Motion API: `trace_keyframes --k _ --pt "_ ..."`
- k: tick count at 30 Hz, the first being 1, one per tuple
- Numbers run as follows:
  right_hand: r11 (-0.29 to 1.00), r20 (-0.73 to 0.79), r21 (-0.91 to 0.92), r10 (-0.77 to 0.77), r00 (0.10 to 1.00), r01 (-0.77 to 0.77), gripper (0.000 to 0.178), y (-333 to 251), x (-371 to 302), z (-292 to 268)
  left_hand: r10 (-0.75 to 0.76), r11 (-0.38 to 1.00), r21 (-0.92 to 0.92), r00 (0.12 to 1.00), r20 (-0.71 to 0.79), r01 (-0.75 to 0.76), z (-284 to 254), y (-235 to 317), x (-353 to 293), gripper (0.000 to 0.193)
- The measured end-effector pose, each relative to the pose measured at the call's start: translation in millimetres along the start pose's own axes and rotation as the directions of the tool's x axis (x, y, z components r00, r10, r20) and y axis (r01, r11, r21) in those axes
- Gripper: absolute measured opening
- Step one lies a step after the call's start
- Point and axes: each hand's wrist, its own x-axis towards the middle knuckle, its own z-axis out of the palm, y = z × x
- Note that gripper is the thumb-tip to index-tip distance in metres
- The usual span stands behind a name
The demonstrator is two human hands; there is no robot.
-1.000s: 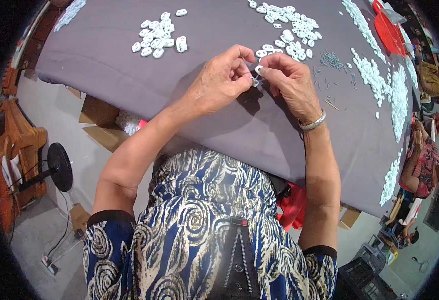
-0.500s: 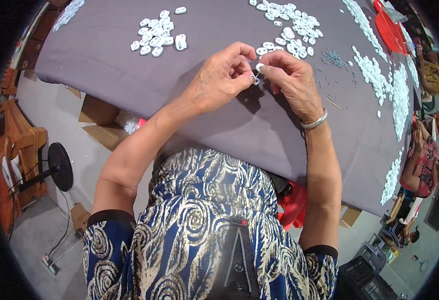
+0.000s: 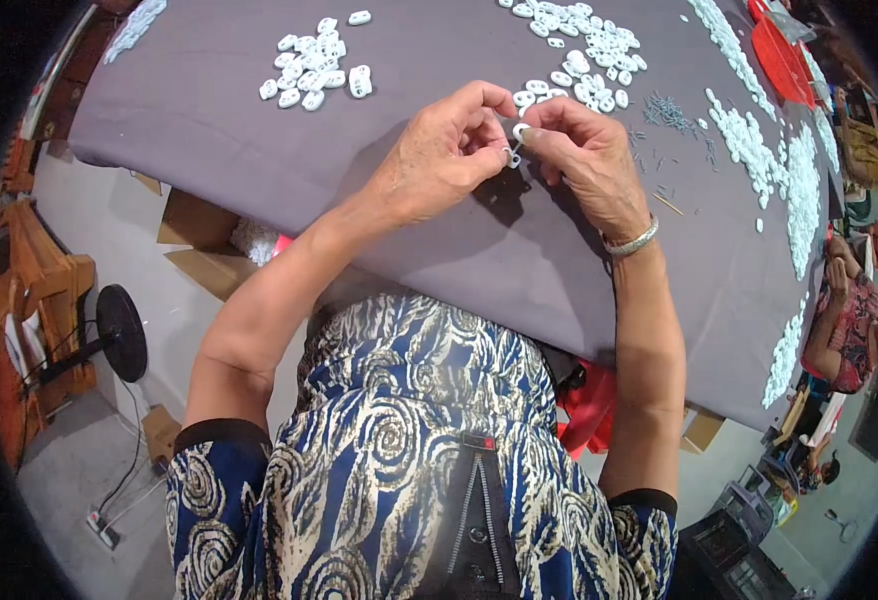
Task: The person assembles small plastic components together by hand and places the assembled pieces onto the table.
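My left hand (image 3: 444, 155) pinches a small white plastic piece with holes (image 3: 513, 158) between thumb and forefinger, above the grey cloth. Right beside it, my right hand (image 3: 587, 160) is closed on another small white rounded piece (image 3: 521, 131), partly covered by the thumb. The two pieces are very close together; fingers hide whether they are joined. Just beyond my hands lies a heap of white oval two-holed pieces (image 3: 591, 50). Thin grey pins (image 3: 667, 113) are scattered to the right of my right hand.
A second pile of white oval pieces (image 3: 309, 62) sits at the far left of the cloth-covered table (image 3: 259, 170). Many small white parts (image 3: 802, 200) line the right side, near a red tray (image 3: 782, 62). A thin stick (image 3: 668, 204) lies by my right wrist. Another person (image 3: 839, 330) is at the right.
My right hand has shifted slightly, and the white piece in it sits a little higher. My left hand keeps nearly the same place and pinch.
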Motion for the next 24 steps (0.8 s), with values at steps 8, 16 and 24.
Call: trace_keyframes --k 8,16,24 --pt "1.0 0.013 0.023 0.005 1.0 -0.006 0.01 -1.1 -0.2 0.0 -0.017 1.0 -0.022 1.0 0.0 0.017 0.1 2.8 -0.6 0.026" --pt "1.0 0.005 0.016 0.017 1.0 -0.017 0.01 -2.1 -0.4 1.4 -0.021 0.998 -0.064 1.0 0.005 0.022 -0.1 5.4 -1.0 0.026" --pt "1.0 0.034 -0.022 0.001 0.999 0.0 0.01 -0.5 0.6 1.2 -0.045 0.995 -0.085 0.999 -0.001 0.045 0.9 0.9 -0.6 0.026"
